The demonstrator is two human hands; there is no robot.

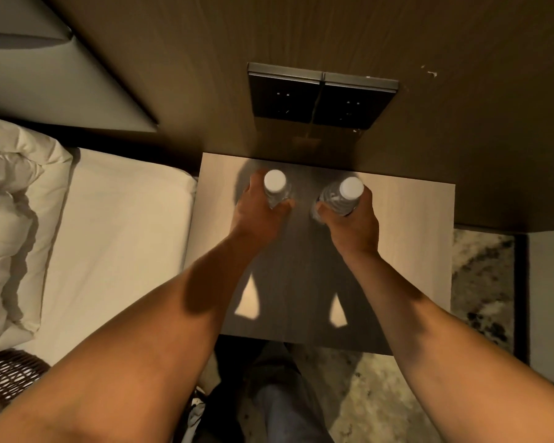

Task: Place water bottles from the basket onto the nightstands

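Currently both hands grip one clear plastic white-capped water bottle each, left hand (pixel 259 208) on left bottle (pixel 276 187), right hand (pixel 352 219) on right bottle (pixel 342 196), over the pale wood-grain bench (pixel 406 225) beneath them.

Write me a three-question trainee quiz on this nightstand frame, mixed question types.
1. True or false: the left hand and the right hand each grip a bottle.
2. What colour are the caps on the left bottle and the right bottle?
3. The wicker basket sits: A) on the nightstand, B) at lower left beside the bed.

Key: 1 true; 2 white; 3 B.
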